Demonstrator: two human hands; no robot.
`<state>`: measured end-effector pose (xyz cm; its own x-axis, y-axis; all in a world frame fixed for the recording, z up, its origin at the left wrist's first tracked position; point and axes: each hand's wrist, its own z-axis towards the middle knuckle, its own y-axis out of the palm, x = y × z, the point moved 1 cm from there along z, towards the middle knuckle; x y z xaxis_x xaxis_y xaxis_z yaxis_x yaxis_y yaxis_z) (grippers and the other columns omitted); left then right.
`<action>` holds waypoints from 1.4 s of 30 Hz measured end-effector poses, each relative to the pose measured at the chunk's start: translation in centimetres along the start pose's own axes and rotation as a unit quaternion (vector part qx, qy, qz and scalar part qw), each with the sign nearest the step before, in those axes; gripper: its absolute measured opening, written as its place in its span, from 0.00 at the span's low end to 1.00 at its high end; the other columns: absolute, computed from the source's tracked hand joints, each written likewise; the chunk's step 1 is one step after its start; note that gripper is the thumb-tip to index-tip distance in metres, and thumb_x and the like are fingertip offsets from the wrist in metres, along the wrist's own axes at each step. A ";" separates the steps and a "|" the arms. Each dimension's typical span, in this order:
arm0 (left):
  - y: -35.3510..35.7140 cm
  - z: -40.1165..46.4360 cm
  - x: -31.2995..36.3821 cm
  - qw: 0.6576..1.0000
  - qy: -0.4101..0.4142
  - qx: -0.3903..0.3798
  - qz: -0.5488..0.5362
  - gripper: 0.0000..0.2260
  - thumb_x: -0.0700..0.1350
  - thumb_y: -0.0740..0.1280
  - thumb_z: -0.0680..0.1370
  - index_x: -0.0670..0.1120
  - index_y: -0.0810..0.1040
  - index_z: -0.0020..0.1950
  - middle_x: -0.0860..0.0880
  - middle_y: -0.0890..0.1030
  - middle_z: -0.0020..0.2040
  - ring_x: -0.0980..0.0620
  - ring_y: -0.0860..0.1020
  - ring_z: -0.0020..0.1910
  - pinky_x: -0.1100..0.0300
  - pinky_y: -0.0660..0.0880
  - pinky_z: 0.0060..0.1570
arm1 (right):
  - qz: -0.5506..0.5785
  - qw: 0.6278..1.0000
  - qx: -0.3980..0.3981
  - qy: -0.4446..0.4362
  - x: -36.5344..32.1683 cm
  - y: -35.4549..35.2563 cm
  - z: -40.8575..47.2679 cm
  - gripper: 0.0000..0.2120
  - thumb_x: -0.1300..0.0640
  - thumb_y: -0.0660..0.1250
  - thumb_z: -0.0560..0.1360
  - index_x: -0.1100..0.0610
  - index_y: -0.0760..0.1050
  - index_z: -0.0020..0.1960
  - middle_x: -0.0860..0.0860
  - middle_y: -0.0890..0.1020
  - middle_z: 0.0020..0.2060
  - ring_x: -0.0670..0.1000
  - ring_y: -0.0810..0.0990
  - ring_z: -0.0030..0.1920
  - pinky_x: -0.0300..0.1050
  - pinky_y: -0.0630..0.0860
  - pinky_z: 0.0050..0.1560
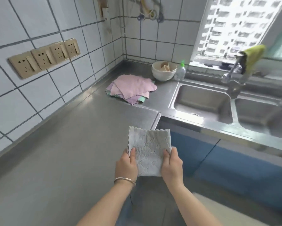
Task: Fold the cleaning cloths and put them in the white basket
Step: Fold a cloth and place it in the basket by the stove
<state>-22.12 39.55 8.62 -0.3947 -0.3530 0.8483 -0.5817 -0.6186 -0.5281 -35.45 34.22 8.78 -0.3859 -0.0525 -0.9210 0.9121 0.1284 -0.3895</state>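
While both hands (150,162) pinch grey cloth (150,150), pink cloth pile (132,88) lies beside bowl (163,70), sink (202,101).

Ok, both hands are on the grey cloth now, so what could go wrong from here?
The grey cloth is held up in the air at the counter's corner, pinched only at its sides by the left hand and right hand; a slack pinch could undo the fold or drop it to the floor. No white basket shows in this view, so the placing spot is unconfirmed. The cloth pile lies loose and fanned out, so grabbing could drag several at once.
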 end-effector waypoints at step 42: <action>30.5 -66.3 26.8 0.704 0.402 -0.578 -0.087 0.17 0.52 0.53 0.80 0.42 0.75 0.54 0.46 0.77 0.42 0.44 0.74 0.41 0.56 0.68 0.40 | -0.062 0.712 0.672 0.194 21.3 -58.9 -45.7 0.12 0.55 0.55 0.80 0.52 0.61 0.38 0.50 0.69 0.25 0.45 0.66 0.25 0.37 0.59 0.25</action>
<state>-97.60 57.78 12.65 -0.2505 0.4578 0.8531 -0.6772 0.5469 -0.4923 -103.74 70.75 12.19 -0.2460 0.3305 -0.9112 0.0759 -0.9306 -0.3580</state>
